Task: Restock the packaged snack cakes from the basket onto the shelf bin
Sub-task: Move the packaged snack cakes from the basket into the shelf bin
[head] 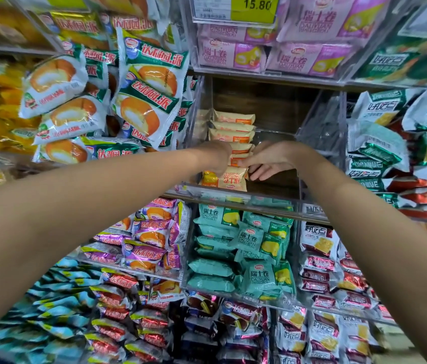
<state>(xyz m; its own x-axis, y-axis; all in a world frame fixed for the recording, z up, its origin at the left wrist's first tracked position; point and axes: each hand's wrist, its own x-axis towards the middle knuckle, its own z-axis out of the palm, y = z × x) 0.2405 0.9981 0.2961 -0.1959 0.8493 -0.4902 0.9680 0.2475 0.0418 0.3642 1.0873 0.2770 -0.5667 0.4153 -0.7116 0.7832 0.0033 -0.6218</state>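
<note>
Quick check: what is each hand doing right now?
Left hand: grips an orange snack cake pack in the clear bin.
Right hand: open, fingertips touching the same pack.

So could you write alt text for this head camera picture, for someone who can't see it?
Two bare arms reach into a clear shelf bin, the left hand and right hand handling orange snack cake packs stacked at its left side. Bins of pink, teal and green-white snack packs surround it.

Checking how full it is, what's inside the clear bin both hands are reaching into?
The clear bin holds a stack of orange snack cakes on its left side; the right side shows bare dark space. The left hand and right hand cover the middle packs.
</note>
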